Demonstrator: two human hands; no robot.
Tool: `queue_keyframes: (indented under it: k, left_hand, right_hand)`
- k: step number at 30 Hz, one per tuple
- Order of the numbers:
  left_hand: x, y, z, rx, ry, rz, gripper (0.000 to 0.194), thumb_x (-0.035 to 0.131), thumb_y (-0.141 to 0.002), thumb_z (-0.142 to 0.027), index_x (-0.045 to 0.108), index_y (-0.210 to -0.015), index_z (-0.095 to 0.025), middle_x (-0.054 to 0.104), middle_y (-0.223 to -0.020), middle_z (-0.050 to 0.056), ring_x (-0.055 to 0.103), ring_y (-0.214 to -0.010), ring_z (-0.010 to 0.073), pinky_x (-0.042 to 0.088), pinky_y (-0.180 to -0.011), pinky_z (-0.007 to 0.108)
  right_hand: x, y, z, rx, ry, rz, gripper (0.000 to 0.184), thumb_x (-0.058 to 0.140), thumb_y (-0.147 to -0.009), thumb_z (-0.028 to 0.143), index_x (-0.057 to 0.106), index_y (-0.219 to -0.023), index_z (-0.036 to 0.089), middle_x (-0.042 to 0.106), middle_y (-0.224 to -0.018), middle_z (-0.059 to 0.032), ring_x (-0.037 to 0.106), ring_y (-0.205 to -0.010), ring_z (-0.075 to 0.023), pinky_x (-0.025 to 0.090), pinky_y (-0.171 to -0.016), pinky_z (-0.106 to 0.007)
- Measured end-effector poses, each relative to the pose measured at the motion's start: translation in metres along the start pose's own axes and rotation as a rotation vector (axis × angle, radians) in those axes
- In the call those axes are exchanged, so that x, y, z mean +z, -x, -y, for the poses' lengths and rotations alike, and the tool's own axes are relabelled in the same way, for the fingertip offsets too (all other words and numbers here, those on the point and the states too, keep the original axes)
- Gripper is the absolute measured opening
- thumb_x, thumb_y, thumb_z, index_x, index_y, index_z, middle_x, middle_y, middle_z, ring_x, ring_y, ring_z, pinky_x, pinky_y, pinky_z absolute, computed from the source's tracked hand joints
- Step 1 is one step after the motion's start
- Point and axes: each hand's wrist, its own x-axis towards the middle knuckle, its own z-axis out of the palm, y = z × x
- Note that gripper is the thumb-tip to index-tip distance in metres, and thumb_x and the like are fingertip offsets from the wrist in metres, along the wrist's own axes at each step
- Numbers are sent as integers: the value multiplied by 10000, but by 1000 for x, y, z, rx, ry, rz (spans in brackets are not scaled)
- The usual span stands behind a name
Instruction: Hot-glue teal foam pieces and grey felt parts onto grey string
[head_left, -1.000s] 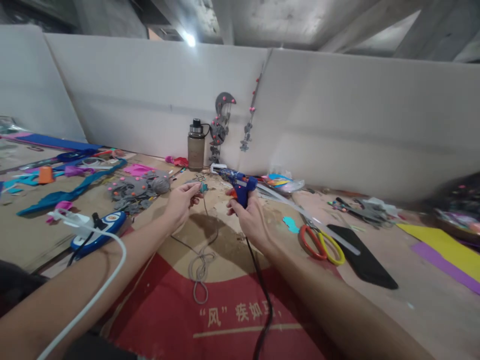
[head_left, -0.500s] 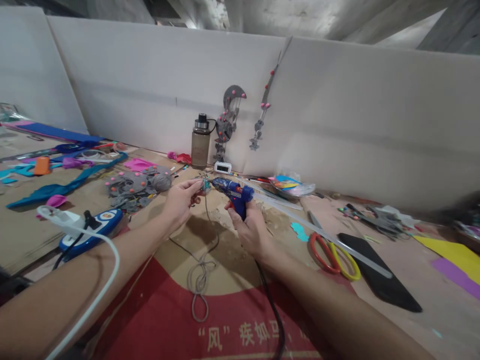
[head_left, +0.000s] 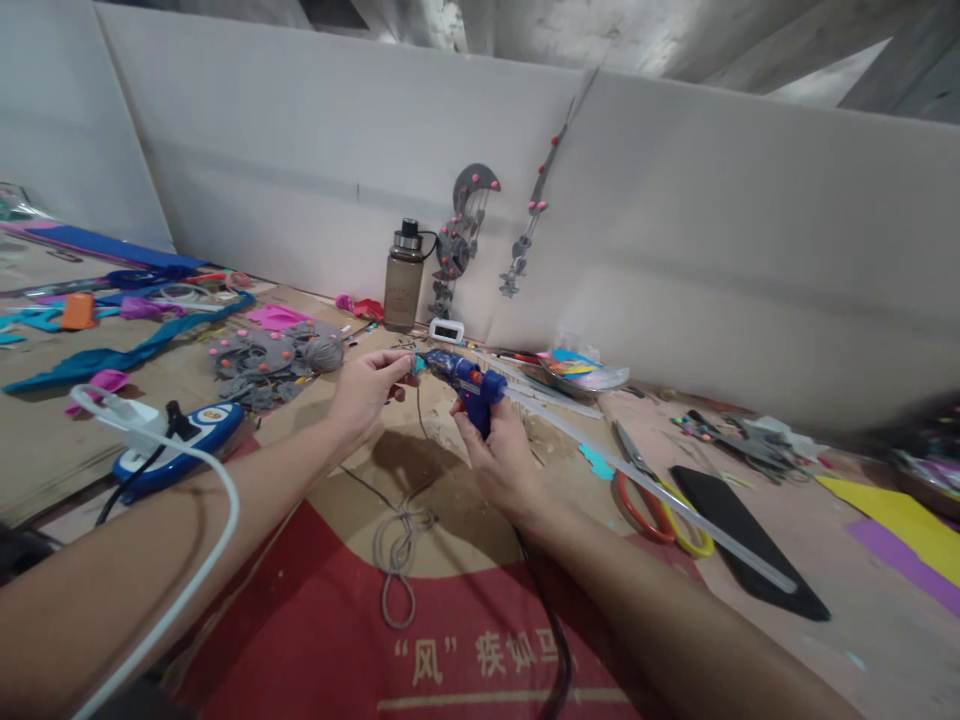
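Observation:
My right hand [head_left: 499, 450] is wrapped around the handle of a blue hot glue gun [head_left: 466, 382], a long clear glue stick [head_left: 630, 465] jutting from its back end. The gun's nozzle points left, at a small teal piece [head_left: 419, 364] pinched in the fingertips of my left hand [head_left: 375, 390]. Whether nozzle and piece touch, I cannot tell. A grey cord [head_left: 401, 545] hangs below the teal piece and lies in loops on the board under my hands. My fingers hide part of the piece.
Red-and-yellow scissors [head_left: 660, 510] and a black phone-like slab [head_left: 750, 545] lie to the right. A bottle [head_left: 403, 280] stands at the back by the white panel. A blue-and-white power strip [head_left: 180, 450], grey felt-like pieces [head_left: 262, 355] and a white cable [head_left: 225, 500] are left.
My view has shifted slightly. Both hands keep their grips, with the teal piece and the glue gun's nozzle still close together; the teal piece shows a little more clearly.

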Motion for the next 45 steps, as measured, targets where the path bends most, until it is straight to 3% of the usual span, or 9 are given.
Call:
queue_keyframes:
  k: [45]
  left_hand:
    - [-1,-2,1,5,-14,22,282,756,-592,-345,657,-731,-120,629,-649,38,570,-553,109,316,-422,197]
  right_hand:
    - [1,1,-4,-15,55,-24,192,488,-856,303,514,-1015,198,616,-908,-86,570,-802,-218,465,-754,-389]
